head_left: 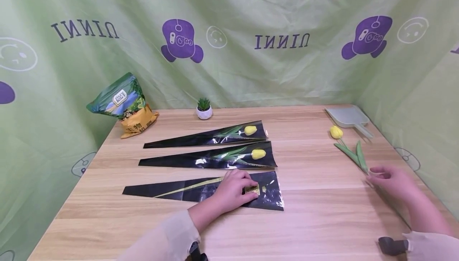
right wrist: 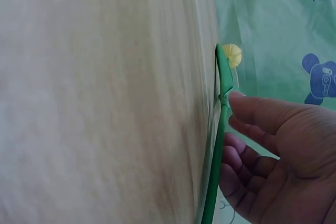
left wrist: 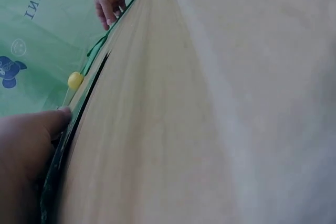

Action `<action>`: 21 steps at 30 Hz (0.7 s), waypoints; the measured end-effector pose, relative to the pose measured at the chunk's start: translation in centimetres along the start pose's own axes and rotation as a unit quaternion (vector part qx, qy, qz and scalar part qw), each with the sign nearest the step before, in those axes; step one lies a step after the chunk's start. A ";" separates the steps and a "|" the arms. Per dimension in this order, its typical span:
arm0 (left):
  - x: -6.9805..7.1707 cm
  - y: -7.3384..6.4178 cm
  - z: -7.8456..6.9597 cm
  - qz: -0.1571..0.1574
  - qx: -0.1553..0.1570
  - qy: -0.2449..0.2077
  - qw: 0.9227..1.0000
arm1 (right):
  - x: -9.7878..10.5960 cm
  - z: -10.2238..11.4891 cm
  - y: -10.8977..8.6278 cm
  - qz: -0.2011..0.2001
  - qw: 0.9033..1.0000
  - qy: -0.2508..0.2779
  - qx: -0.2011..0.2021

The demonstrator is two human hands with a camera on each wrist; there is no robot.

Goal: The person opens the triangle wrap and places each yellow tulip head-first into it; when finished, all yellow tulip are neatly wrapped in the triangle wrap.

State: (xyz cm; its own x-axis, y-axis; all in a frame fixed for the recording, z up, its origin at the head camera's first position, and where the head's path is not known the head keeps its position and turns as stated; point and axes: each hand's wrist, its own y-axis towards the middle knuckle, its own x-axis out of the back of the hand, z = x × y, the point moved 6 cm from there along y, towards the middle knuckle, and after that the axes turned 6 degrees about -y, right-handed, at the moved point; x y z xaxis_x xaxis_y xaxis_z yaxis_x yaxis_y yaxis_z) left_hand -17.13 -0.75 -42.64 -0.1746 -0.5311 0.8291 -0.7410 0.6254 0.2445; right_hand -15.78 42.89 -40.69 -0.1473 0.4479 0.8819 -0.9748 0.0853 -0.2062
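My left hand (head_left: 234,191) rests on the nearest black flower sleeve (head_left: 201,189), thumb and fingers spread around its gold print. The sleeve lies flat with its wide end to the right. On the right, a yellow artificial tulip (head_left: 336,132) with green leaves lies on the table, its stem running toward me. My right hand (head_left: 392,183) is beside this stem just below the leaves. In the right wrist view, the thumb tip is right at the stem (right wrist: 214,182) and the other fingers are loosely bent alongside it.
Two black sleeves, the far one (head_left: 172,142) and the middle one (head_left: 172,161), each hold a yellow tulip. A potted succulent (head_left: 204,112) and a green-and-orange bag (head_left: 132,105) stand behind them. A grey dustpan (head_left: 346,116) lies at the back right. Green curtain (head_left: 229,77) surrounds the table.
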 end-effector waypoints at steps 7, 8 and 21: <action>-0.4 0.8 -0.6 -0.034 0.018 0.006 0.999 | -0.2 -0.5 0.2 0.017 1.000 -0.017 -0.004; -0.5 1.0 -0.7 -0.031 0.018 0.006 0.999 | -0.3 -0.6 0.2 0.018 1.000 -0.019 -0.003; -1.3 1.6 -1.0 -0.012 0.030 0.019 0.999 | -0.4 -0.6 0.2 0.009 1.000 -0.024 0.000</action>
State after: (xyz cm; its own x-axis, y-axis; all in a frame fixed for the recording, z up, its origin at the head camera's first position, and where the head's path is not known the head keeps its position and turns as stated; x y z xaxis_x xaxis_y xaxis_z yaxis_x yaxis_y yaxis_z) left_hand -17.45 1.57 -42.84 -0.1332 -0.5223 0.8423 -0.7826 0.5769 0.2340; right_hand -15.85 43.23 -41.37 -0.1720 0.4061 0.8975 -0.9720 0.0780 -0.2215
